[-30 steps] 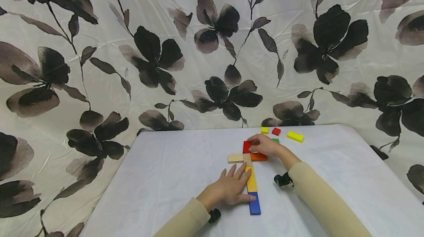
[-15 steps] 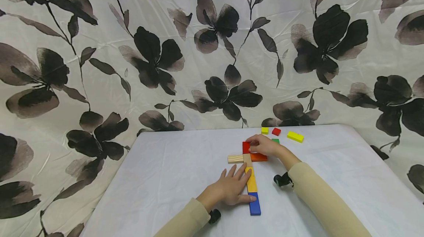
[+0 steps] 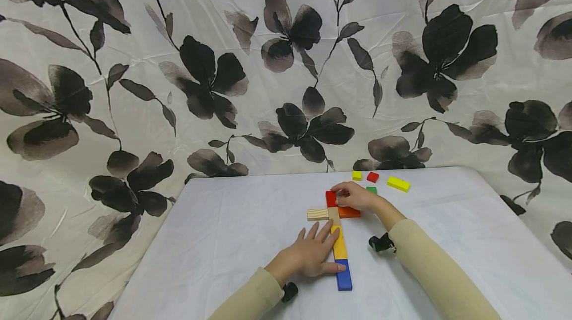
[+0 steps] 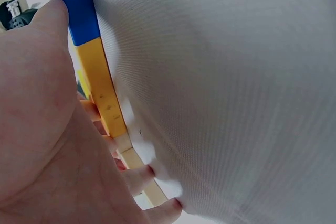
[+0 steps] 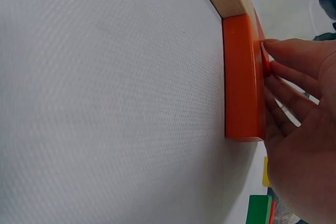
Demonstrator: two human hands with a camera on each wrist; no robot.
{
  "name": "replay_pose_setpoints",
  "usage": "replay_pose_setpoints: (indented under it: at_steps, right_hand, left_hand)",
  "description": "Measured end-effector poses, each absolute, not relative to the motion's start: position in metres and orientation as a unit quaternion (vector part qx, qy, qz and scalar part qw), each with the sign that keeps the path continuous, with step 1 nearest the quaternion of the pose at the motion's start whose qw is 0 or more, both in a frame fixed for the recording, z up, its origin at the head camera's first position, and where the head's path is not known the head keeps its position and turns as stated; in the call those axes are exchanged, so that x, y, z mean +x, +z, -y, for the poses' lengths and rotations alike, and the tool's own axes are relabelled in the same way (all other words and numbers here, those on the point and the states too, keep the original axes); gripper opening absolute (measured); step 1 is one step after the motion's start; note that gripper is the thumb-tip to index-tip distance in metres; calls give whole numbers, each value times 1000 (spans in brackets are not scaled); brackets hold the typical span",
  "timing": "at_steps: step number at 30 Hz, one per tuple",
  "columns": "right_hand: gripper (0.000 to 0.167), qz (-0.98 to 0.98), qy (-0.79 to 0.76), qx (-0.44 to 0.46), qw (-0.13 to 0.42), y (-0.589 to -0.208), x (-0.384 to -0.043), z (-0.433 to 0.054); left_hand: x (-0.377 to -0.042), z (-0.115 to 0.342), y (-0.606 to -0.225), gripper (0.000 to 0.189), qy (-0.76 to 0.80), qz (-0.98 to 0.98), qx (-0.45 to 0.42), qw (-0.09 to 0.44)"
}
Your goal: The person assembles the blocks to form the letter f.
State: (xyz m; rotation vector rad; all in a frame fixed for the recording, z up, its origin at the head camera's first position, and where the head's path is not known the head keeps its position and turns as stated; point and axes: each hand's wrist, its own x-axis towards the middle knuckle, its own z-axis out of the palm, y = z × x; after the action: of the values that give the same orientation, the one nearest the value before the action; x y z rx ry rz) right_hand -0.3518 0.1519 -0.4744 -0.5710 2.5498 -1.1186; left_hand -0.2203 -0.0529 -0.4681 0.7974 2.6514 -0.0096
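Note:
My left hand [image 3: 308, 255] lies with fingers spread against a row of wooden blocks. Its thumb rests on the blue block [image 3: 344, 280], and fingertips touch the yellow-orange block [image 3: 340, 248] and the plain wood block [image 3: 333, 214]. At the far end of the row, my right hand [image 3: 357, 196] holds a red block [image 3: 330, 199] between thumb and fingers; in the right wrist view those fingertips meet at the red block [image 5: 266, 61], partly hidden. An orange block [image 3: 349, 212] juts right from the row, and a striped natural wood block [image 3: 317, 214] juts left.
Beyond the right hand lie a small yellow block [image 3: 356, 176], a small red block [image 3: 373, 177], a green block [image 3: 372, 190] and a longer yellow block [image 3: 398, 184]. The white-covered table [image 3: 223, 240] ends at a floral cloth [image 3: 286, 86].
The red block under my right fingers has shifted slightly left, to line up more closely with the plain wood block. The left hand has stayed still.

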Motion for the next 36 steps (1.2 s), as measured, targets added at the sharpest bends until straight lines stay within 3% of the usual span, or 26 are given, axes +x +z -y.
replay_pose_setpoints:
  at_steps: [17, 25, 36]
  right_hand:
    - [49, -890, -376, -210, 148, -472, -349, -152]
    - [59, -907, -329, -235, 118, -467, -345, -156]
    - [57, -911, -313, -256, 82, -459, -326, -182]
  left_hand:
    - [-220, 54, -470, 96, -1, -941, 287, 179]
    - [-220, 54, -469, 96, -4, -940, 289, 179]
    - [-220, 53, -469, 96, -1, -942, 281, 185]
